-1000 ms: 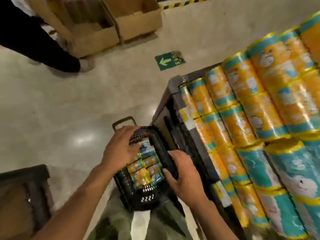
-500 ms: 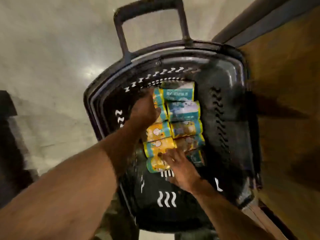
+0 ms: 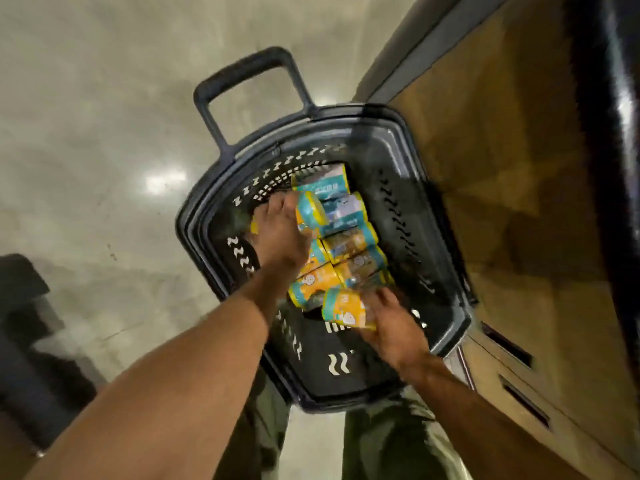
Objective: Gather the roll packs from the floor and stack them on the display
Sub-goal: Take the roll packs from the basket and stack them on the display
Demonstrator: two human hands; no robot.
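Roll packs [image 3: 349,244] are all down in the black basket [image 3: 187,233] that stands on the floor [image 3: 104,133] in the middle of the frame, its pull handle [image 3: 242,69] toward the top edge. They lie on their sides in two columns, packed close and touching. None can be seen on the display from here; only a brown panel [image 3: 502,202] along the right side of the frame shows, which I take to be the display's base. By that reading the gathering is under way and the stacking of these packs is all yet to do: two are in the hands, and roughly eight more wait below, though blur makes the count unsure. The left hand [image 3: 282,237] is closed on a teal pack [image 3: 311,213] at the upper end of the left column. The right hand [image 3: 394,330] is curled round an orange pack [image 3: 346,311] at the lower end, nearest the person's green trousers [image 3: 381,438]. The exact lie of the fingers is smeared by motion in both. The packs at rest have their long axes running across the basket, left to right in the frame and rising a little toward the right, round ends facing the basket's side walls. The teal pack is tipped out of that line, its yellow-rimmed end turned up toward the camera. The orange pack keeps nearly the crosswise line, its teal end cap facing left.
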